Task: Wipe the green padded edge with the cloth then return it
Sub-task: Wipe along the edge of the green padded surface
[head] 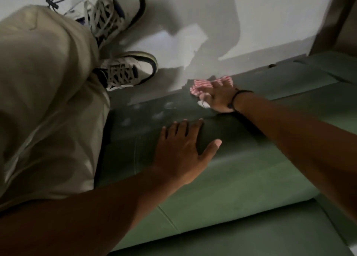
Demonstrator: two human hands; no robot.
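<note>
My right hand (219,99) presses a red-and-white striped cloth (201,86) flat against the outer rim of the green padded edge (241,170), right where the padding meets the pale floor (193,20). My fingers lie spread over the cloth rather than curled around it, palm down; the picture is dim and soft there, so I cannot tell whether my thumb pinches any of the fabric. A dark band (236,98) circles that wrist. My left hand (183,149) rests open and empty on the padding nearer to me, fingers fanned, thumb stretched out to the side. Beyond the edge stand my beige trousers (44,101) and white laced sneakers (123,70).
</note>
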